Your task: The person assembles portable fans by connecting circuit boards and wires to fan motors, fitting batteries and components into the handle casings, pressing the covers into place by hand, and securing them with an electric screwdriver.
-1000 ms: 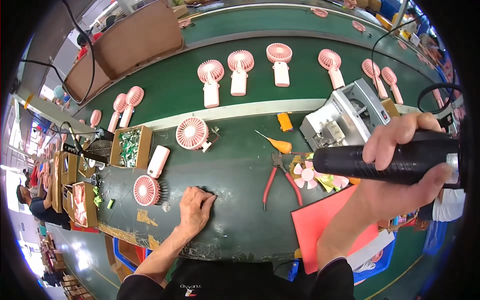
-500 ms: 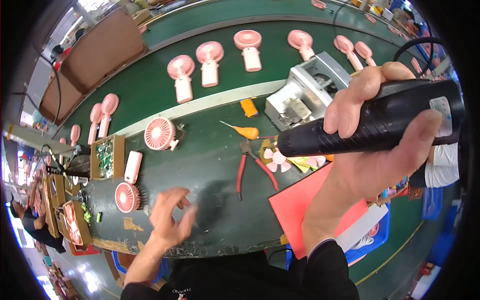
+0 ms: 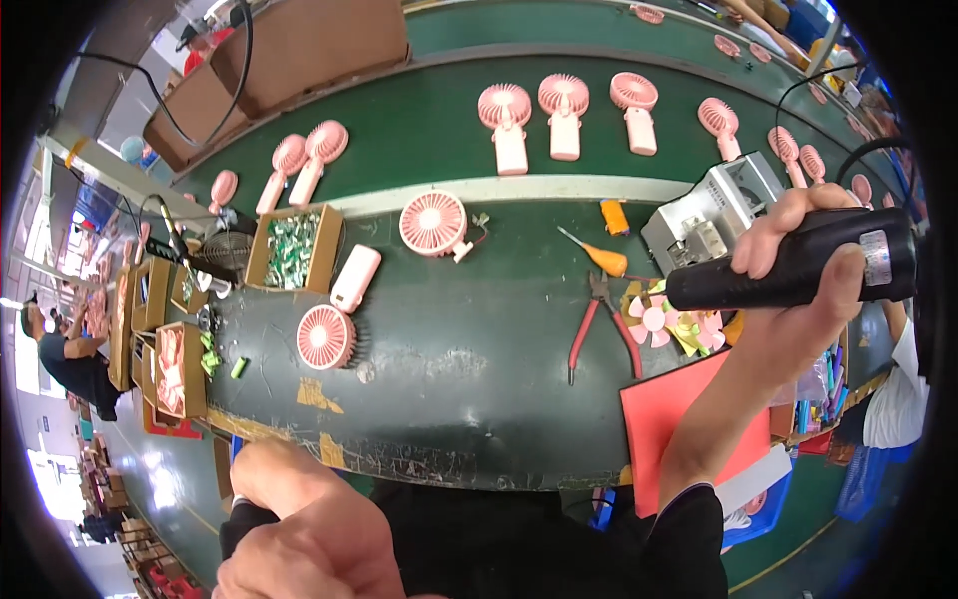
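My right hand (image 3: 798, 327) is wrapped round a black electric screwdriver (image 3: 723, 285), raised over the right side of the workbench and lying almost level. Its tip points left, above pink fan blades (image 3: 654, 319). My left hand (image 3: 314, 534) is low at the left, close to my body by the bench's front edge. Its fingers are curled, and whatever they hold, if anything, is hidden. On the bench lie a pink handheld fan (image 3: 326, 336) with its handle (image 3: 356, 280), and a separate pink fan head (image 3: 433, 223) with wires.
Red-handled pliers (image 3: 582, 344) and an orange-handled screwdriver (image 3: 605, 262) lie left of a silver metal machine (image 3: 704, 225). A red sheet (image 3: 654, 419) overhangs the front edge. A box of green circuit boards (image 3: 324, 255) stands left. Several pink fans (image 3: 511, 150) line the green belt behind.
The view has swung left, so the bench things appear farther right. My left hand has left the bench top, come back toward my body and closed. My right hand still grips the electric screwdriver.
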`<state>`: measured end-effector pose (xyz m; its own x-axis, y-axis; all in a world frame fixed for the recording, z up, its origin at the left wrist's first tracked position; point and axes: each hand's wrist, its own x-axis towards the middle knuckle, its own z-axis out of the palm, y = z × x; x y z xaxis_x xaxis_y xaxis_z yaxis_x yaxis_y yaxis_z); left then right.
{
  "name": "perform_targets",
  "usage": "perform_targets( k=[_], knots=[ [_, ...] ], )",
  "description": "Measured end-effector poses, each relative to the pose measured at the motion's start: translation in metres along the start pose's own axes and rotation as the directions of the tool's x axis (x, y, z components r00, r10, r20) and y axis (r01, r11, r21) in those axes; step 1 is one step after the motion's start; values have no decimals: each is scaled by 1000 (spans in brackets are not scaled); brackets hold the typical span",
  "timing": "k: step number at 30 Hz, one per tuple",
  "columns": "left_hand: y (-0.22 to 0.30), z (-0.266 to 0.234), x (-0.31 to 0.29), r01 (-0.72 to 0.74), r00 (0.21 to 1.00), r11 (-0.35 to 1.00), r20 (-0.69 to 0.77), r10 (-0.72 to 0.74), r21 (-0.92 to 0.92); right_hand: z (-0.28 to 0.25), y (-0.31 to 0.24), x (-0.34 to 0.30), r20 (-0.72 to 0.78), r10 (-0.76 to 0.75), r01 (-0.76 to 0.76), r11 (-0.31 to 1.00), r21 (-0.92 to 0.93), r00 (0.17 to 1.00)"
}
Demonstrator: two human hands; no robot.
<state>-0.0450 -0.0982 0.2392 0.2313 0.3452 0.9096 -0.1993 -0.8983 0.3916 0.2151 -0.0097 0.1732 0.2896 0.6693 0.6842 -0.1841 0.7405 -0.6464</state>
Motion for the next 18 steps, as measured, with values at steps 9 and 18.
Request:
perform_targets(
  k=[9, 18],
  knots=[
    [-31, -27, -10, -59, 998, 995, -1, 59, -85, -6, 11, -8, 24, 124, -120, 984, -131, 992],
    [-187, -64, -104, 6, 684, 436, 314, -658, 900, 0, 5, 8, -60, 225, -233, 924, -302, 972]
  ],
)
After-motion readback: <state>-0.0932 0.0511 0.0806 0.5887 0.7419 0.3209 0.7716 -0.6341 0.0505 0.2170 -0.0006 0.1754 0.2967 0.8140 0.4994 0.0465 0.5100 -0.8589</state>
